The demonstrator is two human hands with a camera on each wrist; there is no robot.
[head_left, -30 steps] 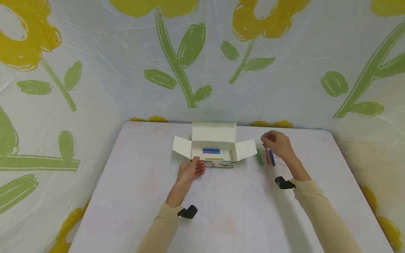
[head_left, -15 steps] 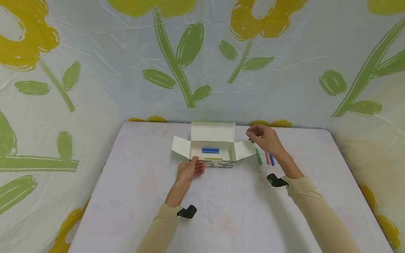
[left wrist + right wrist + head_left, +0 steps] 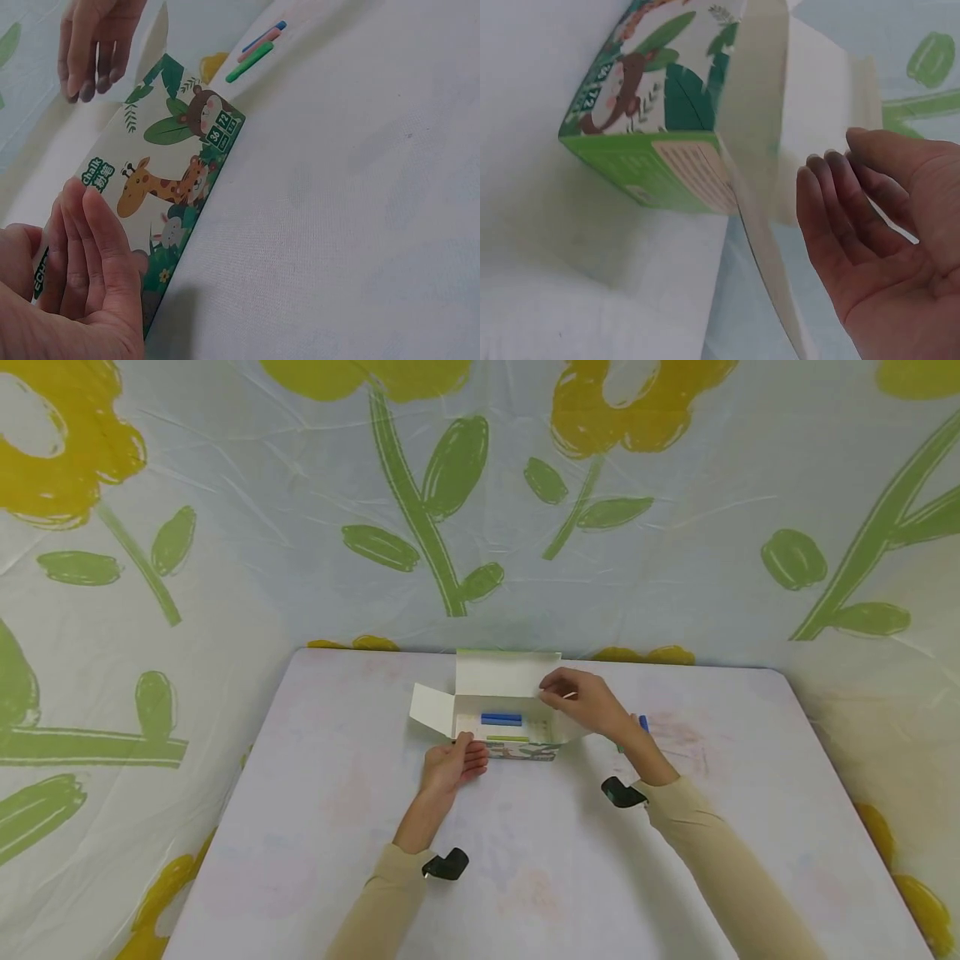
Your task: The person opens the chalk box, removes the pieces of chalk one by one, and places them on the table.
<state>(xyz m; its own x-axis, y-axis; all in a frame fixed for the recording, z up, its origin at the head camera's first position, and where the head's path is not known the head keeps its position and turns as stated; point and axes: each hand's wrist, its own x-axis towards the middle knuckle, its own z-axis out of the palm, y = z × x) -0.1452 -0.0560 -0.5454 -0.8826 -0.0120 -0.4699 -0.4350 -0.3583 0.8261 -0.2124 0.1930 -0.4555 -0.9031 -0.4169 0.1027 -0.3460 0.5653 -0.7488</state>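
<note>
An open chalk box [image 3: 522, 751] with jungle animals printed on it stands at the middle of the table's back half. My left hand [image 3: 447, 766] holds its front left corner, thumb at the rim and the other fingers along the front wall. Two blue chalk sticks [image 3: 501, 719] and a yellow-green stick [image 3: 507, 737] lie inside. Above the right flap hangs my right hand [image 3: 588, 700], fingers loosely curled. In the right wrist view I see nothing between the right hand's fingers [image 3: 840, 202]. Green [image 3: 250, 61], pink [image 3: 259, 45] and blue [image 3: 265, 35] sticks lie right of the box.
The box's lid [image 3: 495, 674] stands raised at the back, and its left flap [image 3: 432, 707] is folded outward. Flower-printed cloth [image 3: 300, 527] hangs behind the table [image 3: 360, 860] and at its sides. Reddish smudges mark the tabletop at the right.
My right hand has moved left from above the loose chalk sticks to above the box's right side. My left hand and the box have stayed in place.
</note>
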